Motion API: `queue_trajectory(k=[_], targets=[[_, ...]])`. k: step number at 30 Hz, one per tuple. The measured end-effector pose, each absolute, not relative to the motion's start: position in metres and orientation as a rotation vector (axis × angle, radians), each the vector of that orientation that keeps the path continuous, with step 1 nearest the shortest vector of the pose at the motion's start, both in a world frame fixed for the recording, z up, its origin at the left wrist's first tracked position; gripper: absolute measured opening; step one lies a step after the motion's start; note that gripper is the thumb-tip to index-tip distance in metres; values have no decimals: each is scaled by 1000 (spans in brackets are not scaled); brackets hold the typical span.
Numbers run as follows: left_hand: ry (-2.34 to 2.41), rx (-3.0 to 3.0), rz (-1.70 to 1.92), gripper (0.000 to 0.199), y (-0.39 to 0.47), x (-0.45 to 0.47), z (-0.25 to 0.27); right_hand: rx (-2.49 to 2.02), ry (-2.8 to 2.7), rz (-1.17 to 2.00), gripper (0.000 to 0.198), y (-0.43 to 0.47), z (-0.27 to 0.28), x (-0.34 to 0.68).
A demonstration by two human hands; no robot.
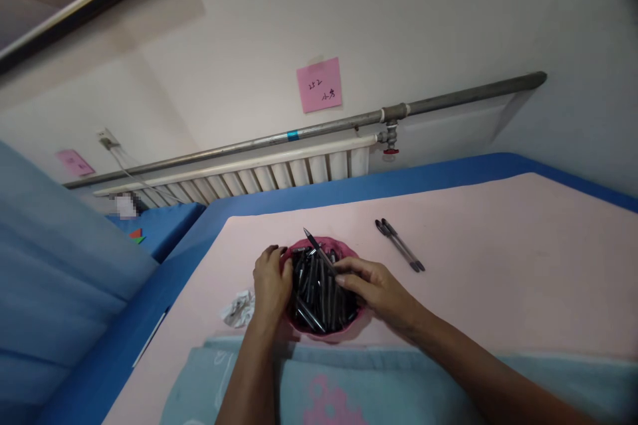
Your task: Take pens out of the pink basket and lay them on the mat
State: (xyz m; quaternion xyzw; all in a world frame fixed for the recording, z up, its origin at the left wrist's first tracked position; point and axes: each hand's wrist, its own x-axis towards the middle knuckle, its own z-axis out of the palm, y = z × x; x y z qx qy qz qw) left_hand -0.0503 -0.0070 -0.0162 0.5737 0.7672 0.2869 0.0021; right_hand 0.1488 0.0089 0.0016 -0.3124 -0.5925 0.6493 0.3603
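Note:
A round pink container (323, 335) stands on the pale pink mat, packed with dark pen parts (312, 285). My left hand (272, 282) grips its left rim, thumb inside and fingers outside. My right hand (371, 285) pinches a pen (318, 247) between thumb and fingers over the container, the pointed end slanting up to the left. Two capped pens (399, 246) with clear barrels lie side by side on the mat, right of the container. Whether the lower end of the held pen touches the pile is hidden by my fingers.
Crumpled white paper (239, 309) lies left of the container. A light blue cloth (369, 382) covers the near edge of the mat (498, 259). A white stick-like thing (150, 337) lies at the left edge. Behind the table run a radiator (279, 174) and a pipe (239, 150).

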Motion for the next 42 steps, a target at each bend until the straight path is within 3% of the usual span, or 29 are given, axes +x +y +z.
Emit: queue_trajectory(k=[6,14,17,20,24,28,42], targets=[[2609,2017,549,32,4,-33,-12,-803,-1571,1635,18,8,1,147],[2685,1912,507,23,4,-31,-10,-831,-1579,1630,20,7,2,144],[2623,1875,654,20,5,-34,-9,-843,-1582,1609,20,7,1,145],[2443,1668,1167,15,3,-40,-4,-835,-1592,1591,19,7,1,147],[1641,908,1750,24,-4,-43,9,-841,-1786,1457,18,5,2,147],[1070,412,1715,31,-12,-33,19,-797,-2045,1246,17,1,1,144],[959,220,1646,24,-17,-10,14,-841,-1996,1219,15,-2,2,141]])
